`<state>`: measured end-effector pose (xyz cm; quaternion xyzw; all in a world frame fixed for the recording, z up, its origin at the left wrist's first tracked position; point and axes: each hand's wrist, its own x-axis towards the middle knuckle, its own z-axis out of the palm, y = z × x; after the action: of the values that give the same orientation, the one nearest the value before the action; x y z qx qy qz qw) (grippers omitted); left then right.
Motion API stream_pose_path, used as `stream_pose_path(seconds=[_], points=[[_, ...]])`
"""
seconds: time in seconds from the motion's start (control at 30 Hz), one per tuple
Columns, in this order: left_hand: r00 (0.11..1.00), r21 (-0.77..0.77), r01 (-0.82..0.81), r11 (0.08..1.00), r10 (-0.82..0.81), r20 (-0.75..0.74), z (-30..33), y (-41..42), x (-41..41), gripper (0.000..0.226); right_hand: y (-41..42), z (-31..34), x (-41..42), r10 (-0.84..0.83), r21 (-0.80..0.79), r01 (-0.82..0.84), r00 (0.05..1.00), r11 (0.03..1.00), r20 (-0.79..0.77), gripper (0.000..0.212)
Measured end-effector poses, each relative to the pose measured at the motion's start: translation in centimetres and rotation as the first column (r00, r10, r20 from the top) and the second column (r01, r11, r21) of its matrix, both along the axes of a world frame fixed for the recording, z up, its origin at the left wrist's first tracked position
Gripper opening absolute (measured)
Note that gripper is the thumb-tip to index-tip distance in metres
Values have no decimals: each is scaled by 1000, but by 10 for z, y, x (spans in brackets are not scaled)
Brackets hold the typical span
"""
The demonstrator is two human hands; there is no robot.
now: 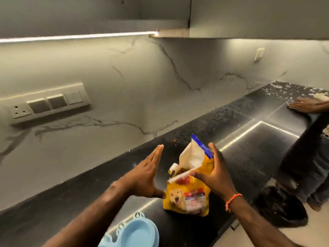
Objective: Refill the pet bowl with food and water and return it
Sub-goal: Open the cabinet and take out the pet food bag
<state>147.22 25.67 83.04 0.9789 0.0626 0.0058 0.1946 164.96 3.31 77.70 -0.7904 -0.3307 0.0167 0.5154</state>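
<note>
Right hand (214, 172) grips the yellow dog-food bag (188, 189) near its torn-open top; thumb and fingers pinch the flap, kibble visible inside the mouth. Left hand (144, 175) is open, fingers straight and flat, just beside the bag on its left, thumb side seeming to touch the lower part. Bag stands upright on the counter (249, 157).

Pet bowl (137, 234), pale blue, sits at the near edge of the counter, close below the left forearm and apart from the bag. It looks empty.

Risks, as I judge them: the bag is soft and held high, so it could buckle or tip and scatter kibble. The bowl sits near the edge, and a forearm could knock it off. A few crumbs already lie behind the bag.

Counter is black speckled stone, glossy, reflecting the strip light. Marble-look wall behind, switch panel (48, 102) at left. Another person's hand (302, 105) rests on the far counter. A black bin bag (281, 205) sits on the floor.
</note>
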Motion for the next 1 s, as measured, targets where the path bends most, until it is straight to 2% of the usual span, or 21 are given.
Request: stream_pose_path(seconds=[0.07, 0.23, 0.4, 0.53, 0.73, 0.9, 1.0], points=[[996, 47, 4, 999, -8, 92, 38, 4, -5, 151, 13, 39, 2, 22, 66, -30, 993, 997, 112, 133], [930, 185, -40, 982, -31, 366, 144, 10, -22, 145, 51, 150, -9, 148, 229, -237, 926, 944, 346, 111], [789, 353, -168, 920, -89, 608, 252, 9, -55, 126, 91, 264, -42, 162, 325, -391, 817, 861, 554, 100], [693, 435, -276, 857, -135, 708, 325, 12, -93, 109, 124, 336, -70, 132, 365, -469, 740, 804, 660, 96], [654, 353, -497, 793, 75, 753, 396, 61, -139, 118, 198, 412, -114, 242, 315, -579, 687, 752, 685, 86], [597, 249, -674, 695, 315, 738, 420, 110, -173, 135, 267, 450, -142, 376, 153, -609, 647, 779, 663, 102], [513, 103, -742, 662, 462, 723, 424, 146, -191, 156, 314, 468, -155, 436, 72, -606, 645, 792, 628, 110]])
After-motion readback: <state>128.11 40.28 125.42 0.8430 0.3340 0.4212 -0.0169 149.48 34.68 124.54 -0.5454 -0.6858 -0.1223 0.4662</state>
